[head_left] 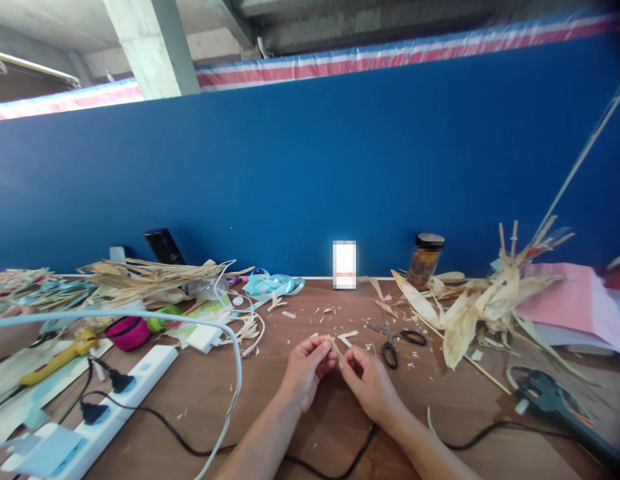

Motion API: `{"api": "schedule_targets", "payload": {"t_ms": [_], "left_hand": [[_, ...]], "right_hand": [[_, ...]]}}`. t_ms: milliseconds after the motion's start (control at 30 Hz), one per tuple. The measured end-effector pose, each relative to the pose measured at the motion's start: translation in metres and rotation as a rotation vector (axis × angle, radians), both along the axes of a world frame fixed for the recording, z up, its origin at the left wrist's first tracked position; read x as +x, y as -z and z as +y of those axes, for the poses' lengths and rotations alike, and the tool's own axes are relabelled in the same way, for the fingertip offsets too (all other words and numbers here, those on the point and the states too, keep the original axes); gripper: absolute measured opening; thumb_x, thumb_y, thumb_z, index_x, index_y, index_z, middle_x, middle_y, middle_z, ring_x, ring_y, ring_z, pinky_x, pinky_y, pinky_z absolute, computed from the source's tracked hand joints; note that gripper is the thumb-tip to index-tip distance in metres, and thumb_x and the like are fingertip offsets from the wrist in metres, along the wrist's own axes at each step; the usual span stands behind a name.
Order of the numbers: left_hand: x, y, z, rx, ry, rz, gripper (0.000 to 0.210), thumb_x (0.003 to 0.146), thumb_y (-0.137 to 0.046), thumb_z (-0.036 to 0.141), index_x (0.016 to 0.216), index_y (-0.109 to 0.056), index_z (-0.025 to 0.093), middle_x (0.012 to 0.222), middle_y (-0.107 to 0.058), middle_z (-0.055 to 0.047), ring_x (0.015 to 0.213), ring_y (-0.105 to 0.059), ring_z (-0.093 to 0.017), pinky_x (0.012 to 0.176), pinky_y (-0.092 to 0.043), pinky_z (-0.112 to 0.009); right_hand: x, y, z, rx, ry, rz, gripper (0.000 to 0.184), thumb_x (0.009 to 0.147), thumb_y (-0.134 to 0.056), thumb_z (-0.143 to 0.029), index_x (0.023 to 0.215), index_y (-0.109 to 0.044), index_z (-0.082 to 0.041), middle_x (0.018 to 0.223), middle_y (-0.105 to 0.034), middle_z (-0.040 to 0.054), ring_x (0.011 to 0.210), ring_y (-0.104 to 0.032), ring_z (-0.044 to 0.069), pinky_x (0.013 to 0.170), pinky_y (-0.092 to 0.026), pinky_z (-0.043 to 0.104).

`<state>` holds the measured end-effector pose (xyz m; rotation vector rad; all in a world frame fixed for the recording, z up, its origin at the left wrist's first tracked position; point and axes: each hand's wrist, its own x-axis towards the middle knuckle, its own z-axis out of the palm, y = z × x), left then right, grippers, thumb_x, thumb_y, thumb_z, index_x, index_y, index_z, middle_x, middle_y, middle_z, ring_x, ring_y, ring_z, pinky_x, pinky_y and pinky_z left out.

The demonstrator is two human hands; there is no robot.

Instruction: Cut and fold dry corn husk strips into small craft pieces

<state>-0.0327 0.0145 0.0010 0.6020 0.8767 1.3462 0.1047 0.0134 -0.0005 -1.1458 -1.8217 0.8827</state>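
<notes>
Both hands meet over the middle of the brown table (270, 393). Between them runs a small strip of dried husk (336, 348), tan in colour. My left hand (310, 367) pinches its upper end between thumb and fingertips. On its lower right end, my right hand (366, 379) is closed with thumb and forefinger. Black-handled scissors (390, 353) lie spread apart just beyond my right hand. Pale husk scraps (347, 337) are scattered past the fingertips.
At left are a white power strip (140, 387), a yellow glue gun (55, 363), a pink tape roll (127, 332) and piled husks (160, 277). Right of me, husk leaves (470, 320), a jar (424, 263) and a dark glue gun (555, 400). Cables cross the table; a blue partition (300, 167) stands behind.
</notes>
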Motion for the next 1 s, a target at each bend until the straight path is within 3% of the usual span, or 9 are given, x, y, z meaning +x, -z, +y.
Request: {"api": "schedule_targets", "payload": {"t_ms": [633, 1000], "left_hand": [[-0.0015, -0.0031, -0.001, 0.034, 0.032, -0.033, 0.014, 0.065, -0.066, 0.022, 0.07, -0.06, 0.01, 0.061, -0.06, -0.002, 0.054, -0.054, -0.006, 0.056, -0.046, -0.015], [-0.0062, -0.0046, 0.0015, 0.003, -0.074, -0.013, 0.016, 0.062, -0.069, 0.022, 0.069, -0.06, 0.011, 0.057, -0.058, 0.0, 0.051, -0.053, -0.006, 0.052, -0.045, -0.015]], "right_hand": [[0.0004, 0.0, -0.0002, 0.011, -0.011, -0.008, 0.024, 0.08, -0.043, -0.034, 0.065, -0.049, -0.017, 0.056, -0.049, -0.0025, 0.054, -0.042, 0.011, 0.051, -0.032, 0.02], [0.0002, 0.0019, -0.0004, 0.003, -0.024, 0.002, 0.021, 0.077, -0.046, -0.034, 0.064, -0.049, -0.018, 0.055, -0.048, -0.0024, 0.053, -0.043, 0.011, 0.051, -0.034, 0.021]]}}
